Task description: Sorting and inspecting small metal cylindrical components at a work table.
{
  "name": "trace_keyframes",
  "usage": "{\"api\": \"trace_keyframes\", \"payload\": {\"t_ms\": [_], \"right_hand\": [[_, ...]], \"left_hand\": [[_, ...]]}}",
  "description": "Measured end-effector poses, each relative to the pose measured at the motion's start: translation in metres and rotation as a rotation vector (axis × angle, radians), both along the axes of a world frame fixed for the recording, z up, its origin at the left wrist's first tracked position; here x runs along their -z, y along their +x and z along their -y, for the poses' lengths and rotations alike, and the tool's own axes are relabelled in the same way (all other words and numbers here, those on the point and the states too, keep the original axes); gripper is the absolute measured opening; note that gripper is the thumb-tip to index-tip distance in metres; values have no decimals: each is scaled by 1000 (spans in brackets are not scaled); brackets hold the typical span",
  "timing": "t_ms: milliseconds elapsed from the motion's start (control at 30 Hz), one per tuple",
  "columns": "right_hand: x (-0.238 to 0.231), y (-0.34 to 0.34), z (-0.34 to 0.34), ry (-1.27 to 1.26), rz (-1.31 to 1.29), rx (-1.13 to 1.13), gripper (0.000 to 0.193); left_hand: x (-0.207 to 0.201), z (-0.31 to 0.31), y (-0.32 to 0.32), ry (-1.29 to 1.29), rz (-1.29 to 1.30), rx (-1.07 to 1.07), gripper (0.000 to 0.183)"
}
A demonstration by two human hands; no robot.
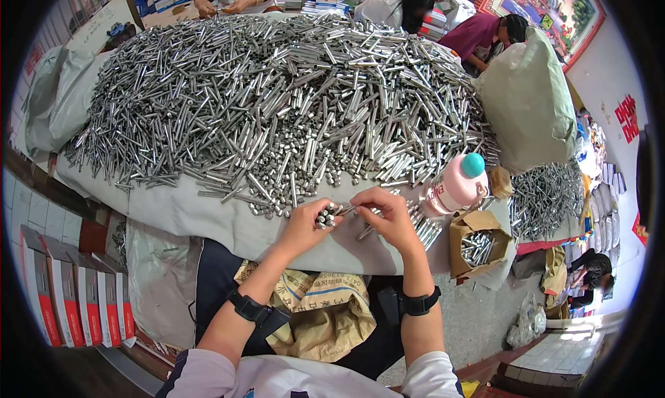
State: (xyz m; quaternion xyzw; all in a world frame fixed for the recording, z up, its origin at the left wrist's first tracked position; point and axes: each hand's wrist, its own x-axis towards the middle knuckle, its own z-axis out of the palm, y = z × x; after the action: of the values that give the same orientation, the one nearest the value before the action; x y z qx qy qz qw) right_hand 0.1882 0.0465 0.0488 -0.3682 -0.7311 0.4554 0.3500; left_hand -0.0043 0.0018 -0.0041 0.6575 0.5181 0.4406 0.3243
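Note:
My left hand [308, 226] is closed around a small bundle of shiny metal tubes [324, 223], their round ends facing me. Close beside it, my right hand [385, 216] pinches with thumb and forefinger near a thin metal piece at the bundle's right side; I cannot make out exactly what it is. Just beyond both hands, a large heap of silvery metal tubes [291, 100] covers most of the cloth-covered table. Short cap-like metal pieces [277, 180] lie along the heap's near edge. A row of finished-looking metal rods [424, 228] rests to the right of my right hand.
A pink bottle with a teal cap [454, 183] stands right of my hands, near an open cardboard box [478, 242] of metal pieces. Pale sacks [530, 103] flank the heap. Other people sit across the table. Red-and-white boxes [69, 287] stand at lower left.

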Motion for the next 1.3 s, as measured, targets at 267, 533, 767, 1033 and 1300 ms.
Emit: {"api": "trace_keyframes", "payload": {"t_ms": [267, 533, 767, 1033, 1300], "right_hand": [[-18, -6, 6, 218, 131, -33, 20], [-22, -4, 7, 300, 563, 45, 10], [-22, 0, 8, 210, 159, 34, 22], [-13, -4, 7, 230, 30, 84, 32], [-19, 2, 7, 134, 359, 134, 22]], "left_hand": [[15, -2, -2, 56, -5, 7, 20], [-1, -1, 1, -4, -58, 31, 16], [2, -2, 1, 32, -76, 15, 19], [-1, -1, 2, 0, -73, 6, 23], [-3, -1, 2, -28, -105, -2, 24]]}}
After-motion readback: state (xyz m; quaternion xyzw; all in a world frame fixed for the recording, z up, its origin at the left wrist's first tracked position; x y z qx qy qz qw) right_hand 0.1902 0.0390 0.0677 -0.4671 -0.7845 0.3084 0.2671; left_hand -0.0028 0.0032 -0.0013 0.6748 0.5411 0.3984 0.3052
